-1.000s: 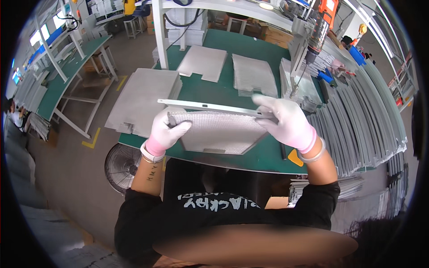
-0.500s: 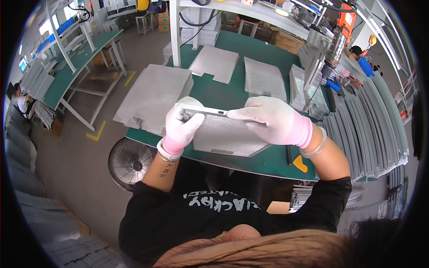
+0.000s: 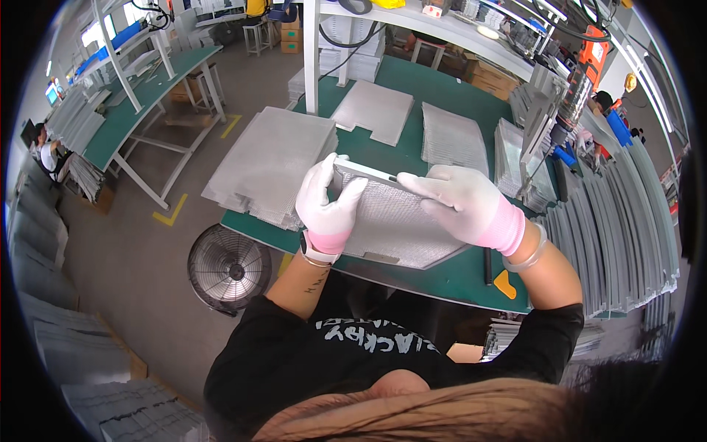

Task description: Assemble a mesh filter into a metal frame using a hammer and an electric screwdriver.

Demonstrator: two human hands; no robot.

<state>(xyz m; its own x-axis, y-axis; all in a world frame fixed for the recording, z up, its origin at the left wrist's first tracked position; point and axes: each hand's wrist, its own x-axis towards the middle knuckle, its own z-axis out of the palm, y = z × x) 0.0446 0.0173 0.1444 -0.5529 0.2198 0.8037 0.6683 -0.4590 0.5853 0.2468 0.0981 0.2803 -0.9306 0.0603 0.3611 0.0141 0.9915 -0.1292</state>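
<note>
Before me is a silvery mesh panel [image 3: 405, 228] with a white strip [image 3: 370, 172] along its far edge and a cut corner at the near right. The panel is tilted over the table. My white-gloved left hand [image 3: 328, 202] holds its far left corner, thumb over the mesh face and fingers round the outer side. My right hand [image 3: 468, 202], gloved too, grips the far edge with its fingers along the strip, beside a small dark slot. The fingertips under the panel are hidden.
Stacks of mesh sheets [image 3: 276, 158], [image 3: 454, 136] lie on the green table [image 3: 353, 151], with one notched sheet [image 3: 375, 110] between. An orange power tool [image 3: 582, 74] hangs at right above long grey frames [image 3: 611, 228]. A yellow scraper [image 3: 505, 284] lies near the front edge; a floor fan [image 3: 230, 269] stands left.
My left hand has shifted along the panel's corner and its thumb has straightened. The white strip slants more down to the right. The whole view has shifted slightly.
</note>
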